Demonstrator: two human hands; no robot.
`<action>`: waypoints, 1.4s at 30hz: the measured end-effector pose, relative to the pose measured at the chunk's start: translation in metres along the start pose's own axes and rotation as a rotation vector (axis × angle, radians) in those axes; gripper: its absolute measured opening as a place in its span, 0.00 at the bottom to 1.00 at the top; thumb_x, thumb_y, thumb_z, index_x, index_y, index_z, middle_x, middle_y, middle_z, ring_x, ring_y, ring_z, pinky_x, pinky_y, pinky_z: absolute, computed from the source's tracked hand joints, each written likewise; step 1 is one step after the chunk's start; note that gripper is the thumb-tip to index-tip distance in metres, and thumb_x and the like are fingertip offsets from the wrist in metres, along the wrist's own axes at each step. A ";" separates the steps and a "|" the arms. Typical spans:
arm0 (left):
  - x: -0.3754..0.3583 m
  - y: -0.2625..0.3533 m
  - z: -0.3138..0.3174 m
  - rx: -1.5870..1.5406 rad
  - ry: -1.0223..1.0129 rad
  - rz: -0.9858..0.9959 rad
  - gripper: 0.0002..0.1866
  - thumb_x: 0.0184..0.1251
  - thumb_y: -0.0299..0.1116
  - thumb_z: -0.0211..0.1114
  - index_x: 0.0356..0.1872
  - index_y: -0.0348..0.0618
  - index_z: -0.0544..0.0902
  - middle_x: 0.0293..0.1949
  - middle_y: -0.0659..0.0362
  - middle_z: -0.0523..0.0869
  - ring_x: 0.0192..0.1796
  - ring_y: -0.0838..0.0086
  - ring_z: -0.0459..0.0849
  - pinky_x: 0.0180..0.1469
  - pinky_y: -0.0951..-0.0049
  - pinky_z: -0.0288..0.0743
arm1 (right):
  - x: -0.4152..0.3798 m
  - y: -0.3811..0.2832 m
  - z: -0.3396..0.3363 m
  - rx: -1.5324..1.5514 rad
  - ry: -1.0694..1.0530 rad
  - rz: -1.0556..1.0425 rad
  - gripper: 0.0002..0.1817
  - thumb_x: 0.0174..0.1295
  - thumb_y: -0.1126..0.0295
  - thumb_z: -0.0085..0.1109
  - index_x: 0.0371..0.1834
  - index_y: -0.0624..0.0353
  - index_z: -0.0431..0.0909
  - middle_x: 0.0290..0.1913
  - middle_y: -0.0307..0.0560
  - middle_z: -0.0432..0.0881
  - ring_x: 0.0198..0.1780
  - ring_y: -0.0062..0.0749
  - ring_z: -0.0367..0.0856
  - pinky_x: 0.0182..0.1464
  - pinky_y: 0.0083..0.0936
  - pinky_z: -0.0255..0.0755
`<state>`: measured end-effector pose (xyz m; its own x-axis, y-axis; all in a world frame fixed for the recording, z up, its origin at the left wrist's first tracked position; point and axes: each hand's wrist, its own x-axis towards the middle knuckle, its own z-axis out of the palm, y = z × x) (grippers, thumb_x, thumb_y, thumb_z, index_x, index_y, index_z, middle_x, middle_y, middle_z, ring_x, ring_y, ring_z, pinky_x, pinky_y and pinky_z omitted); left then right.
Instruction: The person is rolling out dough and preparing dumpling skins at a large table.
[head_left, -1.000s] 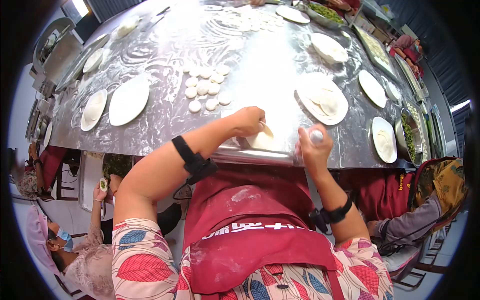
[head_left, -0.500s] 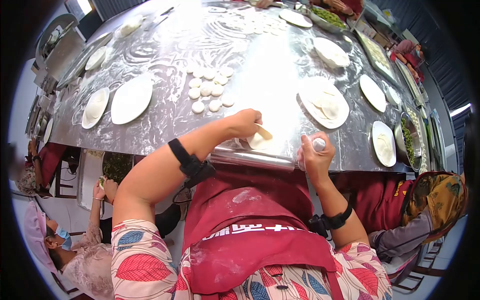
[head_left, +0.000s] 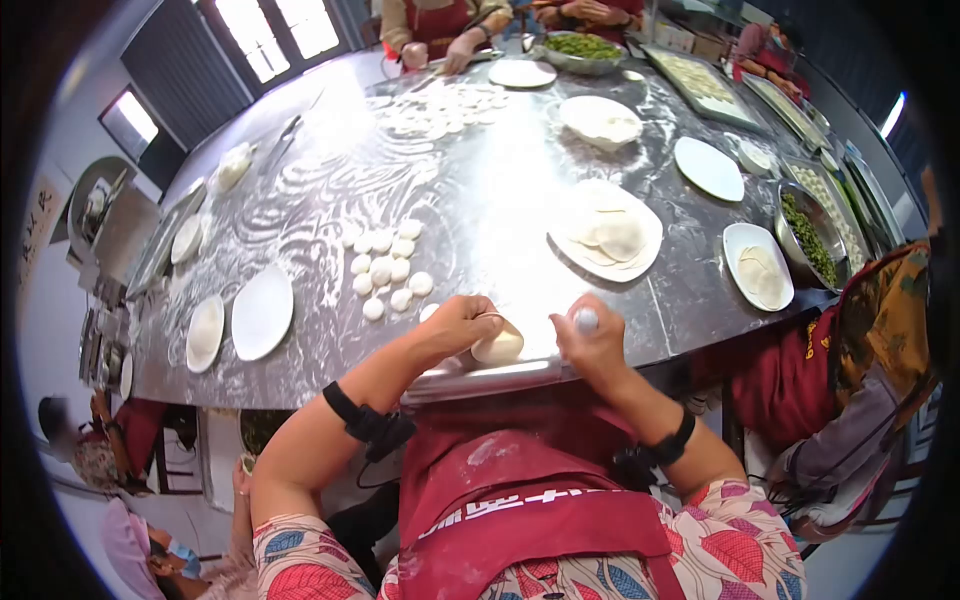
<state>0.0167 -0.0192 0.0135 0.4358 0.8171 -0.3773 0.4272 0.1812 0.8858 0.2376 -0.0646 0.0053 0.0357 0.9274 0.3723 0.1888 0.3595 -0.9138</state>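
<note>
My left hand [head_left: 463, 327] pinches the edge of a thin, round dough wrapper [head_left: 500, 344] just above the table's front edge. To its right, my right hand [head_left: 598, 345] is closed around what looks like a rolling pin [head_left: 586, 319]. Only its pale rounded end shows; the fingers hide the rest. A shiny metal strip [head_left: 490, 381] lies below both hands, against my red apron. Several small round dough pieces [head_left: 381, 269] sit in a cluster beyond my left hand. Past my right hand is a white plate [head_left: 568, 245] with flat wrappers [head_left: 618, 232] stacked on it.
The floury metal table [head_left: 330, 190] holds more white plates [head_left: 262, 312] at left and right. Bowls of chopped green filling [head_left: 808, 236] stand at the right and far side. Trays of dumplings [head_left: 705, 85] line the right. Co-workers [head_left: 445, 30] stand opposite and at both sides.
The view has tilted up, showing more of the far side. My hands have moved closer together, and the left one still holds the wrapper. My right hand keeps its grip.
</note>
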 end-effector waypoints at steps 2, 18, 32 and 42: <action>0.021 0.006 0.000 -0.115 -0.061 0.047 0.10 0.66 0.36 0.61 0.37 0.38 0.80 0.31 0.63 0.81 0.33 0.81 0.77 0.35 0.79 0.70 | -0.015 0.008 -0.007 0.018 -0.052 -0.018 0.10 0.57 0.78 0.63 0.24 0.60 0.70 0.15 0.38 0.75 0.16 0.15 0.72 0.17 0.18 0.63; 0.128 0.082 -0.031 -0.288 0.129 -0.023 0.22 0.68 0.43 0.59 0.53 0.35 0.73 0.47 0.53 0.78 0.49 0.69 0.79 0.51 0.69 0.74 | -0.009 0.001 -0.014 0.090 -0.094 -0.053 0.10 0.55 0.74 0.67 0.23 0.61 0.72 0.13 0.44 0.71 0.15 0.20 0.68 0.18 0.22 0.61; -0.104 -0.081 -0.104 0.374 0.911 0.017 0.23 0.66 0.41 0.61 0.54 0.33 0.72 0.49 0.50 0.79 0.52 0.65 0.78 0.57 0.64 0.71 | 0.012 0.011 0.006 0.187 -0.034 0.090 0.11 0.59 0.80 0.61 0.27 0.58 0.67 0.14 0.36 0.71 0.15 0.16 0.70 0.16 0.16 0.60; -0.048 -0.087 -0.067 0.994 0.606 -0.154 0.46 0.65 0.60 0.50 0.70 0.30 0.51 0.73 0.39 0.47 0.76 0.50 0.42 0.74 0.52 0.37 | 0.012 0.010 0.009 0.102 0.003 0.063 0.11 0.62 0.78 0.59 0.27 0.58 0.67 0.16 0.39 0.72 0.15 0.18 0.70 0.16 0.16 0.61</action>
<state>-0.0944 -0.0378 -0.0272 -0.0079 0.9994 -0.0344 0.9900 0.0127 0.1404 0.2307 -0.0490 -0.0007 0.0471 0.9484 0.3135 0.0854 0.3089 -0.9473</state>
